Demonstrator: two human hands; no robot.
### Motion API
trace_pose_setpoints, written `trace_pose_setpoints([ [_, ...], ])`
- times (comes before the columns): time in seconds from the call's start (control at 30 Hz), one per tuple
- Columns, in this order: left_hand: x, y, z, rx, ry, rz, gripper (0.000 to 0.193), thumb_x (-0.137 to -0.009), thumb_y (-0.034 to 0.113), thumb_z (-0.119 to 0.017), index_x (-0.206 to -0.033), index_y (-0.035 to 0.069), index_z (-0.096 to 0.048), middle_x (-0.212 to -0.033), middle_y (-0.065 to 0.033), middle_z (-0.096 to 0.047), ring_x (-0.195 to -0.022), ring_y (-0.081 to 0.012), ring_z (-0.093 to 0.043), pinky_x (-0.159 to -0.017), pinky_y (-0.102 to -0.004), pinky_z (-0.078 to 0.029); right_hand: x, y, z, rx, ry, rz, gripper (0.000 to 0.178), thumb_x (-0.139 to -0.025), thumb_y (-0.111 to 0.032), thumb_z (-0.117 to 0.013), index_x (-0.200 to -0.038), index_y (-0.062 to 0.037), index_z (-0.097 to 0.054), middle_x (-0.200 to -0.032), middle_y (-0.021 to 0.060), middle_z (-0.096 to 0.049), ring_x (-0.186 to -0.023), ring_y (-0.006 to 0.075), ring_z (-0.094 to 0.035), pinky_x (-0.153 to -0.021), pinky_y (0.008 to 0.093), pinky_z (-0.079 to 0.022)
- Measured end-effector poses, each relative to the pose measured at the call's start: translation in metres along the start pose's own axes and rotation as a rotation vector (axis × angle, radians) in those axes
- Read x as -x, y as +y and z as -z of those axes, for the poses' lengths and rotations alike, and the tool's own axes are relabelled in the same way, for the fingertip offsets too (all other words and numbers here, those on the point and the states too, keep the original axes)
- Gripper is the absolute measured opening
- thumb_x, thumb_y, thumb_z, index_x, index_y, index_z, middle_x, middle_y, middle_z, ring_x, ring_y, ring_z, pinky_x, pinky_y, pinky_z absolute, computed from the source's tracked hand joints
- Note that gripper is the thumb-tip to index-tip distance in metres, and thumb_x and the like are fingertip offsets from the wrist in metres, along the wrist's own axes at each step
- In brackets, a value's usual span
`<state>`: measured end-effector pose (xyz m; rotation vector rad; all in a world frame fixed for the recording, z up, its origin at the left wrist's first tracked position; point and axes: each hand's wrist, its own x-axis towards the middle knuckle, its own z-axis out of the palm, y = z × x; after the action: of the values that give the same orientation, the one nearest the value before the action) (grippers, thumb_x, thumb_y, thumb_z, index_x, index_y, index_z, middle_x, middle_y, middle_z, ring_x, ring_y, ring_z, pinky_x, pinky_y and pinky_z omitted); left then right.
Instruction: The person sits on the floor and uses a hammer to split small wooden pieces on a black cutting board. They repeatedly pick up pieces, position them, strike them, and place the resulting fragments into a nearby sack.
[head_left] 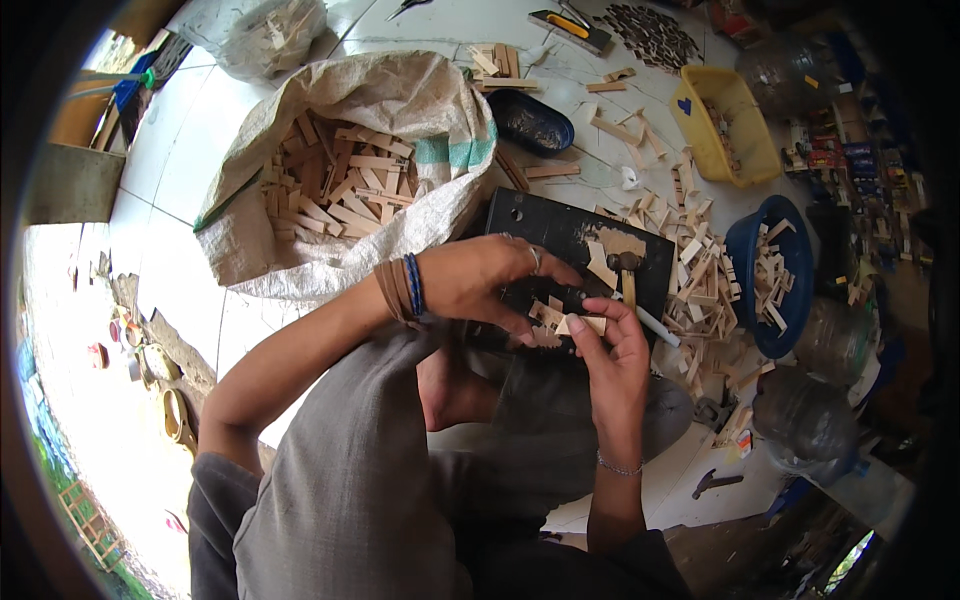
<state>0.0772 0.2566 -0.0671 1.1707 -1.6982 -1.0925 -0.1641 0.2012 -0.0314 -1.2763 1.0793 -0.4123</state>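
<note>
My right hand (pixel 620 355) pinches a small pale wooden piece (pixel 590 325) between thumb and fingers. It is just above the near edge of a black board (pixel 535 208). My left hand (pixel 480 275) arches over the same board from the left, thumb and fingers spread, with nothing visible in its grasp. Small wooden bits (pixel 546 314) lie between the two hands, beside the left thumb. A hammer (pixel 627 262) rests on the board, near a patch of sawdust (pixel 615 241). Close to my right hand is a white pen-like stick (pixel 658 327).
Left of the board stands a woven sack (pixel 340 90) of wooden strips (pixel 350 180). Loose wooden pieces (pixel 700 270) are heaped at right, beside a blue basin (pixel 785 335). Farther off are a yellow tub (pixel 690 125) and dark blue tray (pixel 530 122). Another hammer (pixel 716 483) lies near right.
</note>
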Motion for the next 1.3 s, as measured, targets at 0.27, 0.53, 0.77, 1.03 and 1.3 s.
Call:
trace_pose_setpoints([
  [0.27, -0.101, -0.113, 0.073, -0.676, 0.427, 0.138, 0.022, -0.095, 0.011, -0.066, -0.115, 0.005, -0.072, -0.106, -0.021, -0.075, -0.096, -0.0383, -0.074, -0.085, -0.0428, -0.06, 0.003, -0.002, 0.001, -0.049, 0.018, 0.007, 0.03, -0.099, -0.005, -0.072, -0.125, -0.0021, -0.059, -0.108, 0.0054, -0.071, -0.09, 0.005, -0.061, -0.081, 0.0208, -0.05],
  [0.53, -0.161, -0.227, 0.088, -1.033, 0.105, 0.435, 0.023, -0.087, 0.014, -0.065, -0.105, 0.009, -0.078, -0.1, -0.0182, -0.077, -0.097, -0.037, -0.075, -0.088, -0.0469, -0.06, 0.009, -0.006, -0.002, -0.041, 0.021, -0.009, 0.031, -0.099, -0.002, -0.069, -0.127, 0.0005, -0.056, -0.111, 0.0079, -0.072, -0.098, 0.0072, -0.065, -0.088, 0.0219, -0.051],
  [0.77, -0.147, -0.227, 0.077, -0.936, 0.107, 0.493, 0.025, -0.091, 0.009, -0.065, -0.113, 0.006, -0.075, -0.112, -0.023, -0.074, -0.105, -0.0397, -0.073, -0.09, -0.0479, -0.06, 0.01, -0.004, -0.008, -0.037, 0.027, 0.012, 0.031, -0.1, -0.003, -0.069, -0.128, 0.0012, -0.056, -0.109, 0.0078, -0.072, -0.098, 0.0071, -0.065, -0.086, 0.021, -0.051],
  [1.03, -0.136, -0.213, 0.065, -1.031, 0.067, 0.446, 0.018, -0.088, 0.007, -0.066, -0.099, 0.003, -0.079, -0.101, -0.0259, -0.075, -0.097, -0.0394, -0.075, -0.083, -0.0451, -0.063, 0.005, -0.004, -0.008, -0.081, -0.014, 0.05, 0.031, -0.099, -0.003, -0.069, -0.128, 0.0013, -0.056, -0.113, 0.0091, -0.072, -0.098, 0.0081, -0.065, -0.085, 0.022, -0.052],
  [1.3, -0.116, -0.214, 0.076, -0.722, 0.146, 0.422, 0.023, -0.082, 0.012, -0.069, -0.102, 0.006, -0.078, -0.102, -0.0214, -0.075, -0.103, -0.0409, -0.072, -0.091, -0.0475, -0.058, 0.004, 0.001, -0.011, -0.045, 0.004, 0.033, 0.032, -0.099, -0.003, -0.069, -0.128, 0.0005, -0.055, -0.114, 0.0095, -0.072, -0.099, 0.0092, -0.066, -0.086, 0.023, -0.052],
])
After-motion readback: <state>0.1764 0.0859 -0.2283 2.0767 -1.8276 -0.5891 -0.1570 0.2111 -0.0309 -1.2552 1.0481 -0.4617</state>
